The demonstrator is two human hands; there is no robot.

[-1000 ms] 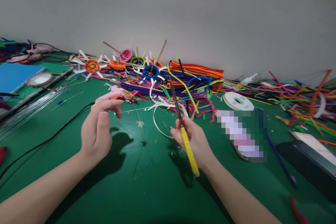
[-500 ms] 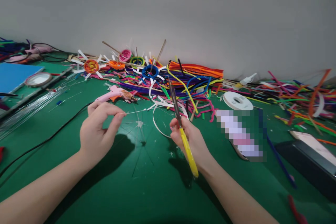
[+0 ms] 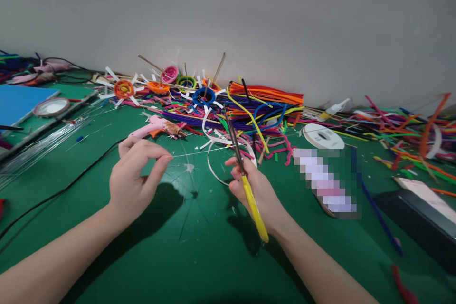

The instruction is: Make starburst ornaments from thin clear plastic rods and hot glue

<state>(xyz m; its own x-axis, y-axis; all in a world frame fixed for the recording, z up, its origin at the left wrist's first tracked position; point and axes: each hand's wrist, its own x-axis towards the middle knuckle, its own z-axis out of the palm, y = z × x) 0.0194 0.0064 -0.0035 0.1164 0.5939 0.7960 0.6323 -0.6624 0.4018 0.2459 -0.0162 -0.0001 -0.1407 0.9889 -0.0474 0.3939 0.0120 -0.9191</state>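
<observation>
Strand (image 3: 199, 152) crosswise to scissors (image 3: 246, 181)

Over the bench (image 3: 199, 266), the right hand's (image 3: 263, 194) fingers curl round the scissors, which point to the far edge. The left hand's (image 3: 131, 183) fingers pinch the strand, running rightward to the blades; contact unclear.

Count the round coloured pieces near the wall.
5, left to right: yellow-orange piece, orange piece, pink piece behind, yellow-green piece, blue piece in front. More may be hidden.
</observation>
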